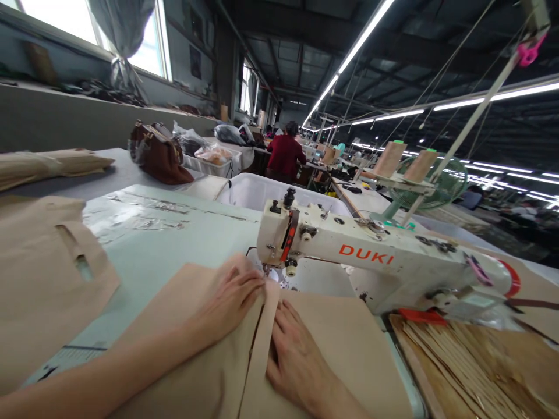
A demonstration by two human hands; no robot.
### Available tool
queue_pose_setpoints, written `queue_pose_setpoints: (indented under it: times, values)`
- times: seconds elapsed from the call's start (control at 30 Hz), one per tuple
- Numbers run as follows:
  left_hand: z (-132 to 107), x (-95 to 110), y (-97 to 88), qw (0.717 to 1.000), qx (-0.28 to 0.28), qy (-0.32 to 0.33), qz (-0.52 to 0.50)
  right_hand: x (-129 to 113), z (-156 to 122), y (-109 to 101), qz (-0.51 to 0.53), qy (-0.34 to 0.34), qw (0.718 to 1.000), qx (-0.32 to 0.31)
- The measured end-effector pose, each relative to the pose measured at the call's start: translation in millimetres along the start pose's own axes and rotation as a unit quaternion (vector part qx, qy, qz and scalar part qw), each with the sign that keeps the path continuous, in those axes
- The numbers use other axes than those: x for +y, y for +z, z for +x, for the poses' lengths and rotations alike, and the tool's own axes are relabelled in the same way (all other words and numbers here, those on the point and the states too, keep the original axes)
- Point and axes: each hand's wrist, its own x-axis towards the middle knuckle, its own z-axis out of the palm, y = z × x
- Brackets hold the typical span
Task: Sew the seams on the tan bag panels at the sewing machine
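Observation:
A white sewing machine (362,250) marked DUKI stands across the table before me. Beneath its needle area runs a narrow beige strip (262,343), lying along a slit between two sides of a large beige fabric-like sheet (349,326). My left hand (238,294) lies on the sheet left of the strip, fingers reaching close to the presser foot; its thumb is hidden and part of the hand is blurred. My right hand (297,355) rests on the right side, fingers stretched forward along the strip's edge.
Another beige piece (48,279) with a slot lies at the left. Stacked beige pieces (471,361) sit at the lower right. Beyond the machine are a white bin (248,189), a brown bag (159,154) and thread cones (390,159). A person in red (283,154) works farther back.

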Motion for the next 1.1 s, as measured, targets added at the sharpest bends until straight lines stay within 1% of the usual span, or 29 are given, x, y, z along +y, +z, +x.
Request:
queue_pose_setpoints:
  times: [0.1,0.17,0.23,0.33,0.4,0.47,0.53,0.63,0.77,0.9,1.1]
  values:
    - [24.9,-5.3,-5.9,0.999,0.034,-0.023,0.02,-1.0,0.9,-2.7,0.003,0.003,1.0,-0.018]
    - [28.1,-7.0,-11.3,0.999,0.032,-0.029,0.029,-1.5,0.9,-4.0,0.0,0.009,1.0,-0.023]
    - [17.9,-5.6,-16.4,0.999,0.01,-0.025,0.03,-1.7,1.0,-4.7,-0.002,0.007,1.0,-0.018]
    - [-11.7,-0.1,-20.8,0.999,-0.026,-0.011,0.019,-1.8,1.9,-4.9,-0.005,-0.004,1.0,-0.009]
    - [-29.4,3.4,-20.8,0.999,-0.037,0.001,0.017,-2.0,2.8,-4.9,-0.006,-0.006,1.0,-0.006]
    - [-39.2,5.4,-18.8,0.998,-0.047,0.023,0.035,-2.2,3.4,-5.0,-0.008,-0.004,1.0,-0.006]
    - [-41.4,5.5,-16.5,0.995,-0.062,0.046,0.059,-2.4,3.8,-5.2,-0.01,-0.005,1.0,-0.008]
    - [-39.9,4.0,-14.9,0.993,-0.077,0.06,0.072,-2.8,4.4,-6.0,-0.012,-0.014,1.0,-0.008]
    - [-42.6,3.8,-15.7,0.99,-0.072,0.082,0.091,-3.7,4.9,-6.6,-0.01,-0.02,1.0,-0.001]
    - [-45.3,4.2,-15.8,0.989,-0.074,0.084,0.095,-3.6,4.6,-5.8,-0.015,-0.023,1.0,0.001]
    - [-42.4,7.1,-18.8,0.988,-0.086,0.085,0.097,-2.6,4.7,-5.1,-0.02,-0.024,1.0,0.003]
